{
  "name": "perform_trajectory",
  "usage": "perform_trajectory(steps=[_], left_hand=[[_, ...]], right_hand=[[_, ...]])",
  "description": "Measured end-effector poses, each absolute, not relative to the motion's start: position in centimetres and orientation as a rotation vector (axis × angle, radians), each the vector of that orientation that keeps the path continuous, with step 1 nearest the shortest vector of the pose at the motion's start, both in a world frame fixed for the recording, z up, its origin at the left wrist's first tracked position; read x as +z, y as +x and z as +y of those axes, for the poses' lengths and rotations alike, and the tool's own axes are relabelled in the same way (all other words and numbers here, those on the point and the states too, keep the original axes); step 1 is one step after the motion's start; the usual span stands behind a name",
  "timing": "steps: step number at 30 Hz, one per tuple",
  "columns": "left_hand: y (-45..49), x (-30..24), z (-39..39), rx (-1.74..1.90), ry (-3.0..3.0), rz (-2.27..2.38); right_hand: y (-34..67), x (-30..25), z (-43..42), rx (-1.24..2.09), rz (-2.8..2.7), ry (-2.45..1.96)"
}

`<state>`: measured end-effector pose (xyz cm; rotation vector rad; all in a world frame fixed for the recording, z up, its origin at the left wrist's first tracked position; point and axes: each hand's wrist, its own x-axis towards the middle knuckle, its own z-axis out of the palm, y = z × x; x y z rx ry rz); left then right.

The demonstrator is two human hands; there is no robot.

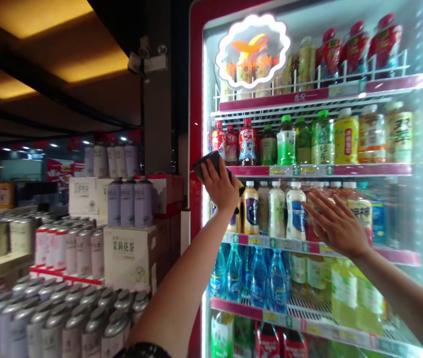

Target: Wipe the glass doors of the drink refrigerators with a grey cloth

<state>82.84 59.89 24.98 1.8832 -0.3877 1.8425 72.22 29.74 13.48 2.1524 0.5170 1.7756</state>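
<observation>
My left hand [220, 186] is raised against the glass door [412, 209] of a red-framed drinks fridge [195, 114]. It presses a dark cloth [207, 163] onto the glass near the door's left edge. My right hand [336, 223] lies flat on the same glass further right, fingers stretched out and pointing left, holding nothing. Behind the glass, wire shelves carry rows of bottles: red, green and yellow ones [323, 136] at the level of the cloth, white ones [276, 209] between my hands, blue ones [259, 276] below.
Left of the fridge stand stacked cardboard boxes [129, 253] with pale purple cans [129, 201] on top. Many silver-topped cans [84, 318] fill a low display at the lower left. A dark pillar [157, 109] rises behind the boxes.
</observation>
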Motion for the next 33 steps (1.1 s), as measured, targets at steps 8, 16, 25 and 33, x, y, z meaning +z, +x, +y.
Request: perform_trajectory(steps=[8,16,25,33], left_hand=[[82.1,18.3,64.6,1.890,2.184,-1.193],[82.3,22.9,59.7,1.811,1.963,-0.553],[82.1,19.5,63.9,1.921,2.199,-1.288],[80.9,23.9,54.8,1.890,1.959,-0.796]], right_hand=[[71.9,13.5,30.0,1.787,0.531,2.201],[72.0,13.7,30.2,1.785,0.472,2.135],[72.5,13.8,30.0,1.774,0.459,2.153],[72.6,14.0,29.9,1.747,0.485,2.193]])
